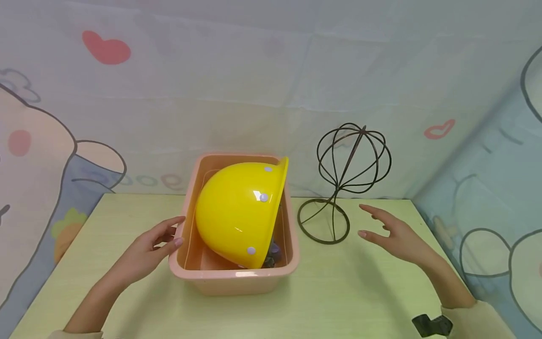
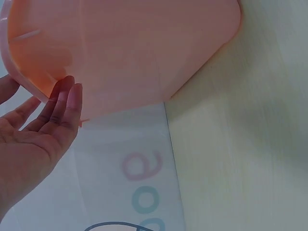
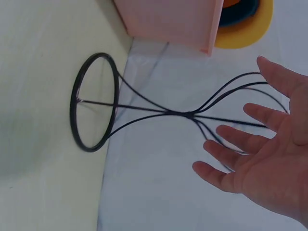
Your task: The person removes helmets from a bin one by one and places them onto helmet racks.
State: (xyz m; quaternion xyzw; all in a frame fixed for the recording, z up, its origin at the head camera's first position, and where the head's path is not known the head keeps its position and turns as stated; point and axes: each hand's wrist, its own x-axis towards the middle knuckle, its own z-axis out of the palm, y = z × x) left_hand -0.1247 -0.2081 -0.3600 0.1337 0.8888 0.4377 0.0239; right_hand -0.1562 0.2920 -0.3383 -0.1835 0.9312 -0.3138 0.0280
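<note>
A pink plastic bin stands on the table with a yellow hard hat tipped on its side inside it. My left hand is at the bin's left rim, fingertips and thumb right at the edge. From the left wrist view, the fingers of that hand lie loosely bent against the bin's outer wall. To the right of the bin, a dark wire stand with a globe-shaped top stands upright on a ring base. Beside this stand my right hand hovers with spread fingers, holding nothing.
Small dark and purple items show under the hard hat's brim in the bin. A patterned cloth hangs behind the table, and another side of it rises at the right. A black strap piece is at the right sleeve.
</note>
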